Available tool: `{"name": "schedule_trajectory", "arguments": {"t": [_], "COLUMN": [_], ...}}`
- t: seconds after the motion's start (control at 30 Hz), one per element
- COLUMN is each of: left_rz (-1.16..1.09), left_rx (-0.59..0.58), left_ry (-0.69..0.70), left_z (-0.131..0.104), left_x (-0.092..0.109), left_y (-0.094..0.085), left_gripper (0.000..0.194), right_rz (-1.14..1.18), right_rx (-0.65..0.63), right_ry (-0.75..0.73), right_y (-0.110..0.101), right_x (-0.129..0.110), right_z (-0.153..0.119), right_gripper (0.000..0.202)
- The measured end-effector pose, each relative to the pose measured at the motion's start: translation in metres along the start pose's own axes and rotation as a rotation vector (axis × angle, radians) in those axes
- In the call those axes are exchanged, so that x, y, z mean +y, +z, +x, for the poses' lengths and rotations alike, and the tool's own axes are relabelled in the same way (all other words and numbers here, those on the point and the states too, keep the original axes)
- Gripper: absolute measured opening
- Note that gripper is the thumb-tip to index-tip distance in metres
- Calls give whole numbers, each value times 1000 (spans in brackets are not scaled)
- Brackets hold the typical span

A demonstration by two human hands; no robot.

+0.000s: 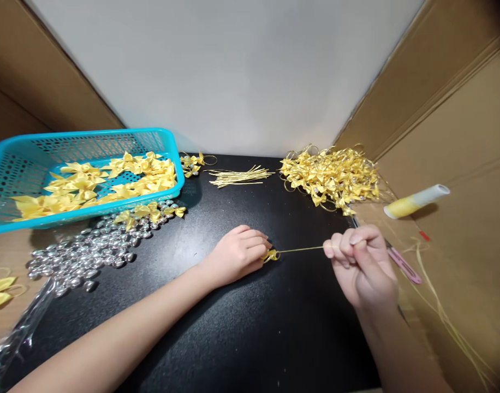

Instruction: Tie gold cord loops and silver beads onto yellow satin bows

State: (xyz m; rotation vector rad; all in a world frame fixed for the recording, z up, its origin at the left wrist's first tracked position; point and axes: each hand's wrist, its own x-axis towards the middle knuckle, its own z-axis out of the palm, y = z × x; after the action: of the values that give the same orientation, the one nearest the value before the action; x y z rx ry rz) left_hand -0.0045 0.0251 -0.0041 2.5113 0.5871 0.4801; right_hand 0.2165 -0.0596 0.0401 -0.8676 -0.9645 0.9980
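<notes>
My left hand (242,252) rests low on the black table surface (233,327), its fingers closed on a small yellow ribbon flower (270,255) whose right side shows past the fingertips. From the flower a thin gold cord (302,249) runs straight and taut to the right. The cord's other end is pinched in my right hand (362,262), which is raised with its fingers curled and palm partly turned up. Behind both hands lies a bundle of short gold cords (242,176).
A blue basket (178,164) of yellow ribbon flowers stands at the left, with silver beads (86,254) before it. Finished-looking flowers with loops (332,177) are heaped at the back right. A pink cutter (403,266), a tube (416,202) and long loose cords (442,314) lie right.
</notes>
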Motion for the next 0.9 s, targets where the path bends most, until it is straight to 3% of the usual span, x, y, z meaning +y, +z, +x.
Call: {"name": "schedule_trajectory", "arguments": {"t": [0.53, 0.63, 0.8, 0.9], "left_rz": [-100, -245, -559, -777], "left_rx": [74, 93, 128, 141], "left_ry": [-157, -260, -602, -720], "left_z": [2, 2, 4, 8], "left_x": [5, 11, 17, 17], "left_y": [-1, 0, 6, 8], "left_gripper": [9, 8, 9, 12], "right_rz": [-17, 17, 129, 155], "right_rx": [59, 35, -63, -131], "right_ry": [-8, 0, 107, 152], "right_y": [2, 4, 10, 13], "right_x": [-4, -5, -4, -4], "right_z": [4, 3, -4, -9], "right_gripper": [19, 18, 7, 7]}}
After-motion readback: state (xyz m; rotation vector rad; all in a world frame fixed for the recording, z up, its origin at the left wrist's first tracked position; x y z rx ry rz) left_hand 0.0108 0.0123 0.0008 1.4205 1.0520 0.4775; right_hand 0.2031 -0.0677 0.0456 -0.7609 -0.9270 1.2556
